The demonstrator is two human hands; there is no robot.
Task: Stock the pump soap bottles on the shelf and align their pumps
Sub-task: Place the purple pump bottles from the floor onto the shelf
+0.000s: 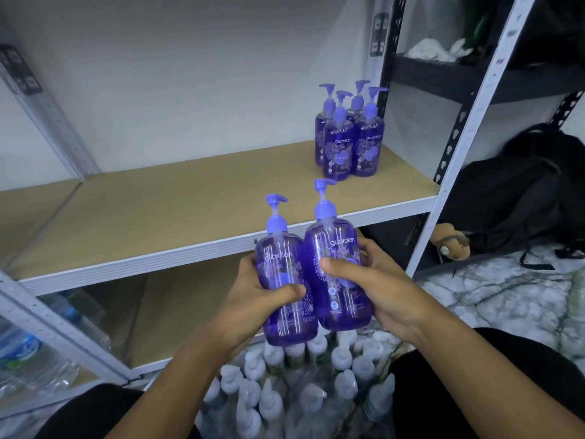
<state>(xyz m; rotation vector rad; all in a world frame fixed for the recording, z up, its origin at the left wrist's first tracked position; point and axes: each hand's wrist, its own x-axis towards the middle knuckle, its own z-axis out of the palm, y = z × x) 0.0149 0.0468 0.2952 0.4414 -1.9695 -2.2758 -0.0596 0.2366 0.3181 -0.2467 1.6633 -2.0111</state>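
I hold two purple pump soap bottles side by side in front of the shelf edge. My left hand grips the left bottle, its thumb across the label. My right hand grips the right bottle, thumb on its front. Both pumps point to the right. Several more purple bottles stand grouped at the back right of the brown shelf board, their pumps also pointing right.
Below my hands, many white-pump bottles stand packed together on the floor. Water bottles lie on the lower left shelf. A white upright post bounds the shelf on the right. A black backpack and a brown plush toy lie beyond it.
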